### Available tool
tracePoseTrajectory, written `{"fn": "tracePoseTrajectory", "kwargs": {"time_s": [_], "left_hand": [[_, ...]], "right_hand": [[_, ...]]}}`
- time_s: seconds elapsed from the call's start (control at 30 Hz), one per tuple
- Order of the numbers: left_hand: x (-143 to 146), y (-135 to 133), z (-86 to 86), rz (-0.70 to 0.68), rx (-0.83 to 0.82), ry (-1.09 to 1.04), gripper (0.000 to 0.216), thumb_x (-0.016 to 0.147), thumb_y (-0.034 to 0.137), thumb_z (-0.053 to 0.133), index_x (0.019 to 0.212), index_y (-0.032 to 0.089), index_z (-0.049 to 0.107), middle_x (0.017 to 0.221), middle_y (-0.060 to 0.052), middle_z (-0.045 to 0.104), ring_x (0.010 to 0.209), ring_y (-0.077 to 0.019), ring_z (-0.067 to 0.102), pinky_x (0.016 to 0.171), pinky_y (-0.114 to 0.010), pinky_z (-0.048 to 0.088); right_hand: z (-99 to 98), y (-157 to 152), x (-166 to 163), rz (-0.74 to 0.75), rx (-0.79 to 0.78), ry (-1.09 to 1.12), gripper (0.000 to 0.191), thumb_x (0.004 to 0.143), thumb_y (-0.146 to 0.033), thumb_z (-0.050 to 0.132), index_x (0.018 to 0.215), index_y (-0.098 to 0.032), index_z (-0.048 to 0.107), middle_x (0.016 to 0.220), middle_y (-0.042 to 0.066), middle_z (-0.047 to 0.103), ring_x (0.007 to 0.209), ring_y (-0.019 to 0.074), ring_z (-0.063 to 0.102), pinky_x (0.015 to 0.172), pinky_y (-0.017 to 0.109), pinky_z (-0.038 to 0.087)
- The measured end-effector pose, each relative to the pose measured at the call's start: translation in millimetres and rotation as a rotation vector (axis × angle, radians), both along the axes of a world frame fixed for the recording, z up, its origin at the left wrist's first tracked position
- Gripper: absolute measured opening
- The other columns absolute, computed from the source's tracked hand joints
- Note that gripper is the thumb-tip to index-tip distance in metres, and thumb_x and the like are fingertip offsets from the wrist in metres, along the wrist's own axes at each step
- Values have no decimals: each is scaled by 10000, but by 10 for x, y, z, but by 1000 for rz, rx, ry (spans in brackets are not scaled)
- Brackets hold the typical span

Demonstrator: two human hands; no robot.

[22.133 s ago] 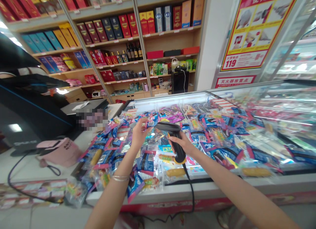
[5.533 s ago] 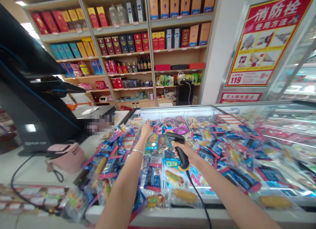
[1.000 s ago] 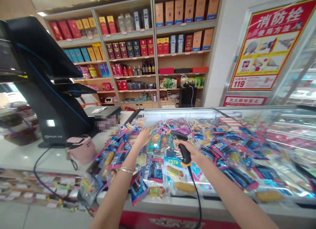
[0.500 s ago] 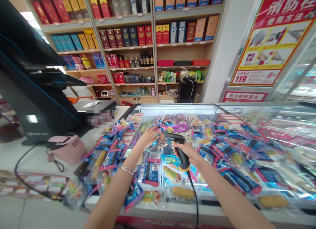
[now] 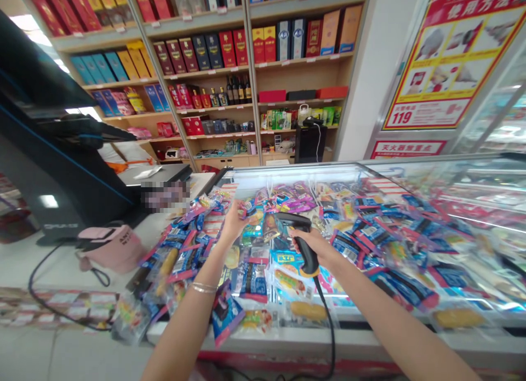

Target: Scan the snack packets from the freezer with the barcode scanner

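Note:
My right hand (image 5: 313, 244) is wrapped round the handle of a black barcode scanner (image 5: 304, 249). The scanner's head points left, and its black cable hangs down past the front edge. My left hand (image 5: 235, 221), with a bracelet at the wrist, is over the packets left of the scanner. Its thumb and fingers look apart, close to a small blue packet (image 5: 249, 208) and a teal packet (image 5: 253, 226); I see no firm hold on either. Below the scanner lies a blue-and-white snack packet (image 5: 290, 280). Blue-and-pink packets (image 5: 251, 280) are spread around both hands.
The packets cover a glass-topped freezer (image 5: 283, 175). On the left counter stand a pink cup-like holder (image 5: 110, 247) with a strap and a dark checkout terminal (image 5: 82, 189). Shelves of boxes (image 5: 213, 52) rise behind; a red-and-yellow poster (image 5: 447, 58) hangs at right.
My left hand has drawn a little left and turned more upright, its fingers no longer stretched towards the scanner. The right hand keeps the scanner in nearly the same place. The view has tilted slightly.

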State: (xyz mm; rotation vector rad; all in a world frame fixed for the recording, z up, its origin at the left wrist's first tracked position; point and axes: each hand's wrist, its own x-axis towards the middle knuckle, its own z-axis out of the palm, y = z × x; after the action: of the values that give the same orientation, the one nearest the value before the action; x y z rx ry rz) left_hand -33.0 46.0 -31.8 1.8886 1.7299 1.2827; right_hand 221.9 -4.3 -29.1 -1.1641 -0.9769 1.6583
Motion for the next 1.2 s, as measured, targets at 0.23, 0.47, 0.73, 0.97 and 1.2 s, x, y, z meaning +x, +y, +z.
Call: {"fn": "tracePoseTrajectory", "kwargs": {"time_s": [0.23,0.47,0.73,0.97,1.2], "left_hand": [[140,-82,51,-22,-49,60,471,631,143,655,1066,206,485,855,31,638,541,-70,513,579,-205,425],[213,-165,113,-96,12,237,540,702,168,667,1204,214,473,956,-21,664,681,-152,604,708,-284,479],[268,-229,140,-30,53,431,513,746,158,653,1225,207,475,860,-46,668,829,-245,653,755,-311,480],[288,-242,159,-17,68,505,485,768,139,616,1230,192,474,829,-47,656,823,-241,652,721,-296,471],[285,-261,171,-32,74,527,491,778,134,597,1247,199,464,874,-62,654,838,-242,648,736,-307,481]], "right_hand": [[100,-66,-33,-24,86,-67,168,687,-180,684,553,-137,591,457,9,575,376,102,511,385,212,415],[117,-106,-47,13,183,-91,165,655,-231,730,587,-148,605,457,1,578,382,110,518,395,222,428],[140,-113,-40,-9,222,-105,219,630,-273,747,536,-154,589,433,-3,567,347,100,498,363,210,403],[90,-90,-49,-26,223,-102,230,594,-301,768,560,-155,594,426,-8,562,344,99,496,364,209,407],[78,-80,-45,-29,235,-116,239,592,-319,763,565,-151,595,429,-5,566,340,102,498,360,212,406]]}}
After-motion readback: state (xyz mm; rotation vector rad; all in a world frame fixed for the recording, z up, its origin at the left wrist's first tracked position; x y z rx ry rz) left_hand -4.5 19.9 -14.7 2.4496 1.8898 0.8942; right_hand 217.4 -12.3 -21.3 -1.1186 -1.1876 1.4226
